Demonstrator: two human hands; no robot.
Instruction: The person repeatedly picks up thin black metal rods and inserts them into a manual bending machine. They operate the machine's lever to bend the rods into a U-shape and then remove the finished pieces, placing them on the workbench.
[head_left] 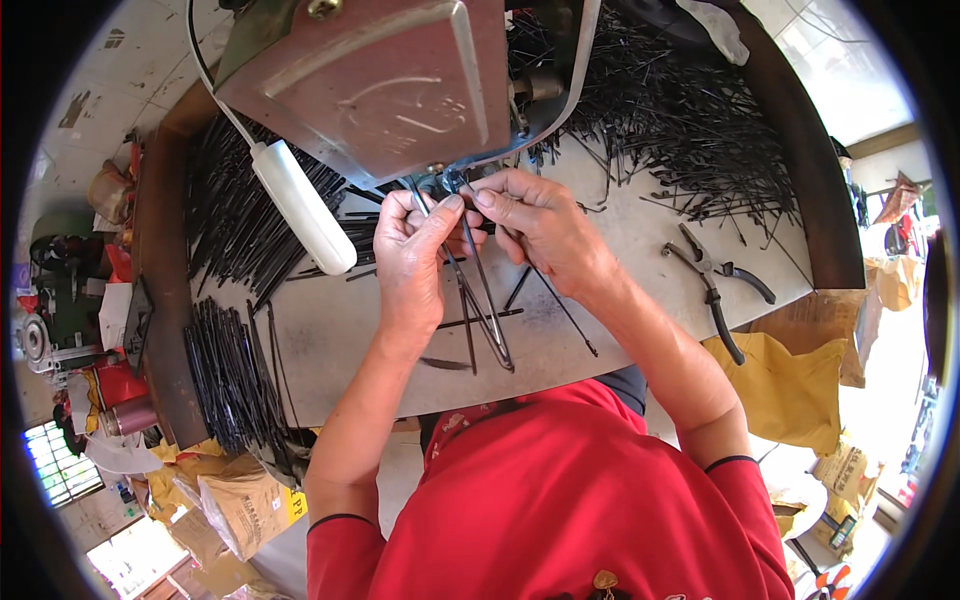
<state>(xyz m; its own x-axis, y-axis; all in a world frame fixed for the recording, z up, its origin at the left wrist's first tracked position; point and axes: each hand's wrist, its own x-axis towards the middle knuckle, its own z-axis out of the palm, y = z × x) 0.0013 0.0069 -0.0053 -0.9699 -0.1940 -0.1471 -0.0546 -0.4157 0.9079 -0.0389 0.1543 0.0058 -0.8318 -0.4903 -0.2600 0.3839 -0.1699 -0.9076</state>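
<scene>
My left hand [418, 240] is closed, thumb against fingers, around a thin metal rod [482, 275] bent into a long narrow loop that points down toward me. Beside it, my right hand [540, 215] pinches at the upper end of the rods, just under the machine head [370, 95]. A thin black rod [566, 308] slants out below my right fingers toward the table's front edge; whether they grip it is hidden. Both hands' fingertips nearly meet at a small dark metal part [453, 180] under the machine.
Bundles of straight black rods [235, 210] lie on the left, with another stack [232, 370] nearer me. Tangled black rods [690, 120] fill the back right. Dark-handled pliers [712, 278] rest on the metal table [640, 240]. A white lamp [303, 208] hangs at left.
</scene>
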